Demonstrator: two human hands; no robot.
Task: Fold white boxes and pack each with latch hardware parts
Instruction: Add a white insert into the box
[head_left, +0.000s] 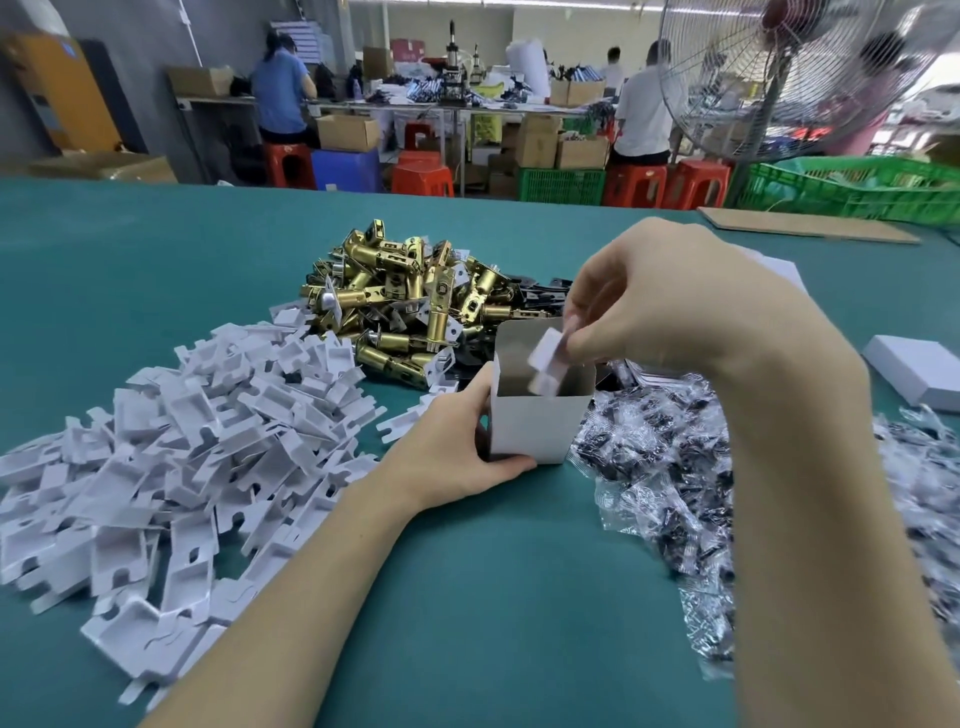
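Sprawling across the left of the green surface (467, 597) is a heap of white die-cut card inserts (171, 441). Behind it, toward the middle, a pile of brass latch bolts (405, 301) is lying, with dark plates just beside it on the right. The left hand (457, 447) is gripping the white box (540, 415) at its lower left corner, thumb curled along the base and fingers wrapping the far side; the box is standing upright and open-topped at the centre of the surface. The right hand (654, 306) is hovering over the opening, its fingers pinching a white card insert (545, 364) that is dipping into the box. Right of the box, clear bags of dark screws (675, 467) are spreading out, and 1 flat white box (919, 369) is lying near the right edge.
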